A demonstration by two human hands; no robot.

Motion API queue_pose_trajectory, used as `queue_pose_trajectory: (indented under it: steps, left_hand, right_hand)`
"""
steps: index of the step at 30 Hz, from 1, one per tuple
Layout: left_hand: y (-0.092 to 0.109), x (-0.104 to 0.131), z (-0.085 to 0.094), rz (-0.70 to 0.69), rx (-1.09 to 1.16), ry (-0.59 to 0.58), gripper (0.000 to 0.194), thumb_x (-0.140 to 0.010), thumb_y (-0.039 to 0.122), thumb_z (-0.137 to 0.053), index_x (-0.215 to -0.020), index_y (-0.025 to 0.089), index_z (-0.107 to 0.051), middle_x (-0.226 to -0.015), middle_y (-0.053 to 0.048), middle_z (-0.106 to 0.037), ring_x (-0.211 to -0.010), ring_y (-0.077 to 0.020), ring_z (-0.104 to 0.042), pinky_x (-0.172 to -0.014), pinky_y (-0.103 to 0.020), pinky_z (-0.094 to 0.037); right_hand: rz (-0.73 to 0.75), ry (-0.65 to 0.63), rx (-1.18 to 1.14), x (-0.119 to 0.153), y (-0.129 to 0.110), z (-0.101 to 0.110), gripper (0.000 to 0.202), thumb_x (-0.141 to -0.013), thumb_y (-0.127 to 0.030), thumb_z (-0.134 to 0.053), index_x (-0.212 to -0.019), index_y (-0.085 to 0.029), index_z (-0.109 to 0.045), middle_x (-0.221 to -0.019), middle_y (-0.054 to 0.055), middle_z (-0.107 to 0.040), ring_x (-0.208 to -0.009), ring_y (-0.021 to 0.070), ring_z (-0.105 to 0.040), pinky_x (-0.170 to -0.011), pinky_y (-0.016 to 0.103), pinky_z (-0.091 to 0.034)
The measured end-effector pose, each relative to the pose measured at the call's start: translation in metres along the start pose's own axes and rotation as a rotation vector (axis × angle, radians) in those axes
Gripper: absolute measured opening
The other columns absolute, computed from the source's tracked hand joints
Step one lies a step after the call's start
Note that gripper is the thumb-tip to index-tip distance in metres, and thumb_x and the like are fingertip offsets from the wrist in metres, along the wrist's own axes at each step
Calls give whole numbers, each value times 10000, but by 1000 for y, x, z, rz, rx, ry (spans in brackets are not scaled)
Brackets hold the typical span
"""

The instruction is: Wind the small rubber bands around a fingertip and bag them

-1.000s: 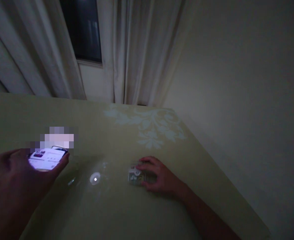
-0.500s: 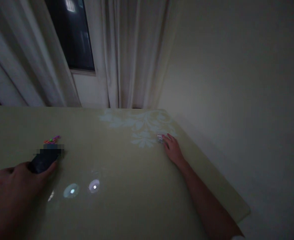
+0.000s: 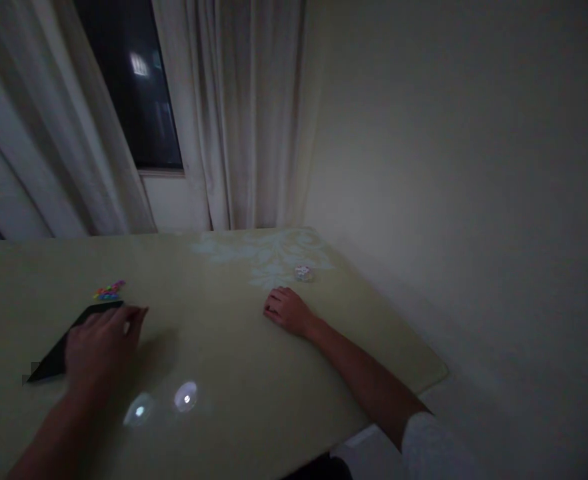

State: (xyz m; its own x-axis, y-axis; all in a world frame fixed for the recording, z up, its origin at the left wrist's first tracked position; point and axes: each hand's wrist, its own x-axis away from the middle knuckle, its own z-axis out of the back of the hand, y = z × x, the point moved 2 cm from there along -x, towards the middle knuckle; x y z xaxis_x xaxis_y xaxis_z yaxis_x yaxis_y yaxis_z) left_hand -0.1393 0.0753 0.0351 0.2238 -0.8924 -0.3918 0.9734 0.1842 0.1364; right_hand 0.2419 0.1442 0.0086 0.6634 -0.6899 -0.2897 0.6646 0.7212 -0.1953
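Observation:
My left hand point(image 3: 101, 337) is over the right part of a flat black object point(image 3: 57, 353) on the table. Its fingers are bent and drawn together, with nothing visible between them. Just beyond the black object lies a small pile of brightly coloured pieces point(image 3: 109, 291). Resting on the tabletop right of centre, my right hand point(image 3: 288, 311) has its fingers curled in; whatever they hold, if anything, is hidden. A small round clear container point(image 3: 303, 273) with a pale, reddish-marked top stands slightly beyond the right hand, apart from it.
The pale green table point(image 3: 234, 340) has a white floral pattern near its far right corner and two bright light reflections near the front. Curtains point(image 3: 239, 120) and a dark window point(image 3: 134, 87) are behind it. A plain wall point(image 3: 449, 167) runs along the right side.
My left hand has let go of the black object and shifted right over it. My right hand has left the round container, moved left and curled up. The view has shifted.

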Motion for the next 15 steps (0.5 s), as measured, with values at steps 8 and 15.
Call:
queue_pose_trajectory:
  steps: [8,15]
  left_hand:
    - [115,32,-19,-613,258,-73,627,-861,3,-368,-1332,252,-698,-1361,-71,-740,-1204,-229,-715,-1049,-361,-518]
    - [245,52,-22,-848,291,-44,442,-1052,373,-579,-1466,220,-570,-1567,-131,-562,-1407,-298,-561,-1177,-546,-436]
  right_hand:
    - [-91,89,-98,-3,-8,0,291,-1095,-291,-552,-905,-123,-696,-993,132,-698,-1034,250,-604,-1018,432,-425]
    - [-83,343,-389,0,-30,2,263,-1044,-362,-656,-1252,-202,-675,-1302,103,-668,-1100,245,-677,-951,455,-591]
